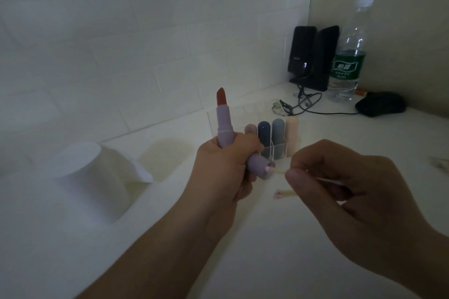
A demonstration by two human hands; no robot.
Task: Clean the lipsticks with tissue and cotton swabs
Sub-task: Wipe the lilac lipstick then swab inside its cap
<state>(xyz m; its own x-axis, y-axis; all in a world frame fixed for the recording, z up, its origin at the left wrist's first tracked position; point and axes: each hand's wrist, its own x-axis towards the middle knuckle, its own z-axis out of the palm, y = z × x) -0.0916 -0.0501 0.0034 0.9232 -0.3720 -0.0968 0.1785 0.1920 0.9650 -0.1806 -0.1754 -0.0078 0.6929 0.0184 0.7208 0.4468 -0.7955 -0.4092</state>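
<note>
My left hand [224,167] grips an open lilac lipstick [224,124] upright, its red bullet twisted out at the top. The same hand also holds the lilac cap [260,165], its open end facing right. My right hand [340,187] pinches a cotton swab [330,179] whose pink-stained tip sits inside the cap's opening. A used swab piece [284,194] with a pink tip lies on the white table below. Behind my hands a clear organiser [274,150] holds several capped lipsticks [278,132]. A white tissue roll [97,177] lies on its side at the left.
At the back right stand two black speakers [313,56] and a clear water bottle [348,56] with a green label. A black mouse [380,104] and its cable [303,104] lie nearby. White tiled wall runs along the back.
</note>
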